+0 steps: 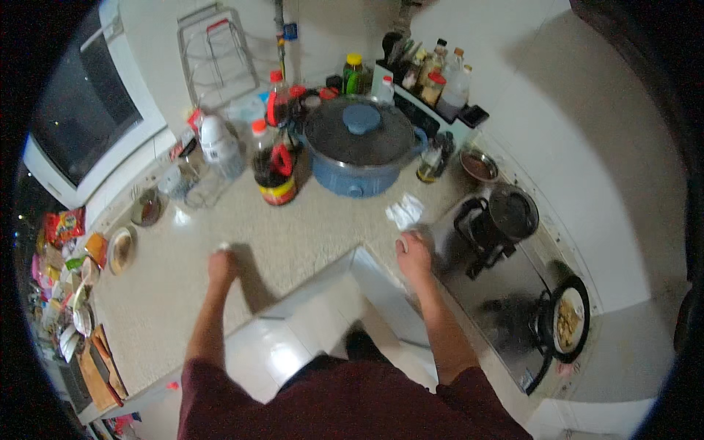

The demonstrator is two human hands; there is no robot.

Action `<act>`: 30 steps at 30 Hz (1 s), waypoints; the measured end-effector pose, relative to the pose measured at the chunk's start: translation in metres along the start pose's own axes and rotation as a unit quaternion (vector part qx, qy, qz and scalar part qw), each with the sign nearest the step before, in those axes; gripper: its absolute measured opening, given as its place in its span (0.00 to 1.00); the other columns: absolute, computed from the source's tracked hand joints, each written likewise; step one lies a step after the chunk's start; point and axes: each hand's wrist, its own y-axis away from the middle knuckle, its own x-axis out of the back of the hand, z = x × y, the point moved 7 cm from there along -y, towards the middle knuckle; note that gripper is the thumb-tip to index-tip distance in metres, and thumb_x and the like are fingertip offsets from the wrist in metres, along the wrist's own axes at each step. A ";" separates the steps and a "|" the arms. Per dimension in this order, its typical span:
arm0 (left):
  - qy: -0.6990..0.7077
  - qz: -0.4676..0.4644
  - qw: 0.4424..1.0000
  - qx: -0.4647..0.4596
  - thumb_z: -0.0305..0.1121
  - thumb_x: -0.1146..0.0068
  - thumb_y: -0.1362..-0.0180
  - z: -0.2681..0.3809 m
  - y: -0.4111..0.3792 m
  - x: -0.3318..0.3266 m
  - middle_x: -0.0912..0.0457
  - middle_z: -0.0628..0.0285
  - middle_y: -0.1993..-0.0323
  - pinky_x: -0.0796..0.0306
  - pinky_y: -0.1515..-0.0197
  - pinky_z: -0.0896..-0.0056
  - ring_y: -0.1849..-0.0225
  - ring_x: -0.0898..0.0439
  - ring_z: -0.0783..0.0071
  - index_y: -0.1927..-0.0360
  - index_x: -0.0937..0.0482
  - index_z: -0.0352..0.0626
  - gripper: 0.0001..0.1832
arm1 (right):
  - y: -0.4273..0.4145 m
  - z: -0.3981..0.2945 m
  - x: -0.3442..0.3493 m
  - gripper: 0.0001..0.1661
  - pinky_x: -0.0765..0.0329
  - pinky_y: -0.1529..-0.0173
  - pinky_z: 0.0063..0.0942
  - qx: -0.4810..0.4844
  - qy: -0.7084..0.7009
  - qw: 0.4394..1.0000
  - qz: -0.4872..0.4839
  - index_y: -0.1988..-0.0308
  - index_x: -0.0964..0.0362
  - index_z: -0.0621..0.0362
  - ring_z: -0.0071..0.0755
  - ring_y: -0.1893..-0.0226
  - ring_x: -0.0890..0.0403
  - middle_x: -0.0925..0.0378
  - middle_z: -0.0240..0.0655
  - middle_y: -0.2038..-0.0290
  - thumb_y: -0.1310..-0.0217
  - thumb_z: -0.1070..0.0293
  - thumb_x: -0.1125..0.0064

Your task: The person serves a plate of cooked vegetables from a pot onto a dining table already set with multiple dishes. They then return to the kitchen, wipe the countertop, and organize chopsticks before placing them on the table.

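My left hand (222, 269) is curled low over the stone-look countertop (308, 236). A small white thing (222, 246), perhaps a wad of tissue, shows at its fingertips; blur hides its exact kind. At the counter's inner corner, beside the gas hob, my right hand (416, 257) rests with its fingers bent. Something pale shows by its thumb, and I cannot tell whether the hand holds it. Just beyond the right hand lies a crumpled white tissue (406, 211). A blue lidded pot (356, 176) stands behind, between the reach of both hands.
A soy-sauce-like bottle (274, 176) stands left of the pot. On the hob (473, 297) sit a dark glass-lidded pot (511, 214) and a black pan (587, 324) holding a plate of food (567, 322). A cutting board (93, 374) with a knife lies far left, near several food packets.
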 end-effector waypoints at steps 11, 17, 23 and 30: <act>0.173 0.163 0.969 0.072 0.31 0.53 0.56 -0.041 0.022 -0.004 0.26 0.49 0.73 0.34 0.66 0.59 0.68 0.28 0.52 0.71 0.24 0.40 0.10 | -0.085 0.040 -0.070 0.23 0.37 0.52 0.35 -0.054 0.229 0.970 -0.064 0.60 0.33 0.57 0.39 0.55 0.35 0.30 0.39 0.61 0.54 0.55 0.53; 0.113 0.097 0.988 0.043 0.33 0.49 0.58 -0.027 0.013 -0.016 0.26 0.50 0.75 0.34 0.67 0.60 0.68 0.28 0.53 0.77 0.26 0.40 0.07 | -0.045 0.032 -0.103 0.16 0.34 0.56 0.39 0.099 0.250 0.950 -0.157 0.60 0.33 0.54 0.42 0.64 0.28 0.28 0.43 0.69 0.52 0.68 0.57; 0.117 0.112 0.987 0.003 0.33 0.47 0.58 -0.019 0.006 -0.015 0.26 0.55 0.73 0.32 0.69 0.63 0.70 0.26 0.59 0.73 0.28 0.41 0.09 | 0.075 -0.004 -0.083 0.12 0.32 0.68 0.44 0.028 -0.099 0.965 -0.240 0.63 0.35 0.58 0.50 0.70 0.27 0.28 0.48 0.71 0.51 0.75 0.61; 0.832 -0.227 0.506 0.017 0.21 0.62 0.54 0.130 0.049 0.030 0.30 0.55 0.61 0.29 0.56 0.63 0.62 0.27 0.62 0.55 0.37 0.35 0.19 | 0.270 0.075 -0.055 0.14 0.32 0.69 0.35 -0.109 -0.106 0.975 -0.164 0.64 0.34 0.63 0.39 0.73 0.29 0.29 0.43 0.73 0.48 0.65 0.54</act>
